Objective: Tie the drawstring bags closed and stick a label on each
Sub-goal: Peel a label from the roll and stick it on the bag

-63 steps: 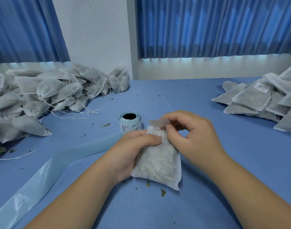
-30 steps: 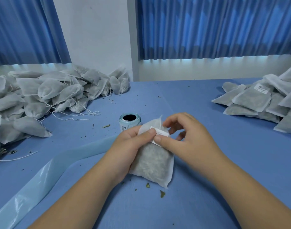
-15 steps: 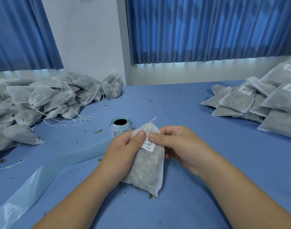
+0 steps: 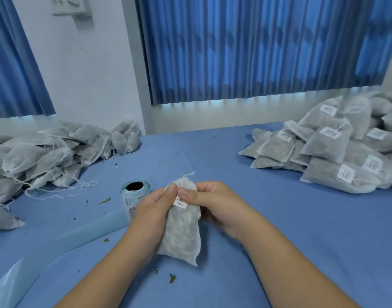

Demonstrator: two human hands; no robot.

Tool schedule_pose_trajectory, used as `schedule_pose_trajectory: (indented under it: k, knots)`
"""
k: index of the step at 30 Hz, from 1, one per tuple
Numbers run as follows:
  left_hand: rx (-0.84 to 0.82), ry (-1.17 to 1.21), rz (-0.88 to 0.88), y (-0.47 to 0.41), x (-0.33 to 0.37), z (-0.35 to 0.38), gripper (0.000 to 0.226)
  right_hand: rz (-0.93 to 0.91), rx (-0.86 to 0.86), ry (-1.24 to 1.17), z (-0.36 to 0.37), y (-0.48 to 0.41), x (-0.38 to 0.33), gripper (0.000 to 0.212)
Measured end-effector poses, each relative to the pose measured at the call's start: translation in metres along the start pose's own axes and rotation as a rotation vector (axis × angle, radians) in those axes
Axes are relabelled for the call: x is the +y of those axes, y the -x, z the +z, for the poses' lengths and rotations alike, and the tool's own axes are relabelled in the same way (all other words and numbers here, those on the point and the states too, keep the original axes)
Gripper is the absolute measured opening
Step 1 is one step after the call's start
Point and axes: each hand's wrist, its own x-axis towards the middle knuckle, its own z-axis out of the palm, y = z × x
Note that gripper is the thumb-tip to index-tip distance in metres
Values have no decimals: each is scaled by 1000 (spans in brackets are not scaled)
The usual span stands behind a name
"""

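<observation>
A white mesh drawstring bag (image 4: 181,236) filled with dried herbs is held just above the blue table, its tied neck pointing away from me. My left hand (image 4: 149,215) grips its left side, thumb pressing near the top. My right hand (image 4: 215,203) grips the right side, thumb pressing on a small white printed label (image 4: 181,202) stuck high on the bag's front. A short string end (image 4: 189,174) sticks out of the neck. The label roll (image 4: 134,192) stands on the table just left of my left hand.
A heap of unlabelled bags with loose strings (image 4: 48,156) lies at the left. A pile of labelled bags (image 4: 337,150) lies at the right. A strip of pale label backing (image 4: 57,245) trails from the roll to the lower left. Herb crumbs dot the blue table (image 4: 290,230).
My right hand brought the label to the bag's front and both thumbs pressed it down. My view lifted and swung right, showing more of the labelled pile.
</observation>
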Motion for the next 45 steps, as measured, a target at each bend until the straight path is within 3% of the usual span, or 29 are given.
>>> schedule_pose_trajectory:
  k: [5, 9, 11, 16, 20, 28, 32, 36, 40, 45]
  knots:
    - [-69, -13, -7, -16, 3, 35, 26, -21, 194, -110, -26, 18, -2, 55]
    - [-284, -149, -80, -24, 1, 76, 17, -57, 381, -51, -62, 45, -8, 37]
    - [-323, -159, -94, -29, -3, 101, 12, -51, 451, -58, -85, 59, -12, 39]
    - [-232, -118, -76, -43, -5, 168, 15, -63, 406, 31, -131, 98, -30, 31]
    - [-207, -76, -53, -60, 2, 215, 17, -71, 417, 144, -156, 122, -46, 40]
    - [-366, -56, -42, -87, 11, 278, 34, -233, 780, -153, -214, 118, -86, 4]
    - [-331, 41, -81, -90, 12, 280, 31, -430, 895, -403, -255, 100, -143, 5]
    - [-332, 129, -114, -96, 15, 263, 28, -308, 1082, -347, -284, 83, -157, 5]
    - [-285, 204, -143, -102, 18, 239, 15, -165, 1003, -297, -272, 60, -120, 10]
    - [-218, 249, -179, -105, 27, 209, 14, -82, 871, -305, -227, 32, -85, 12]
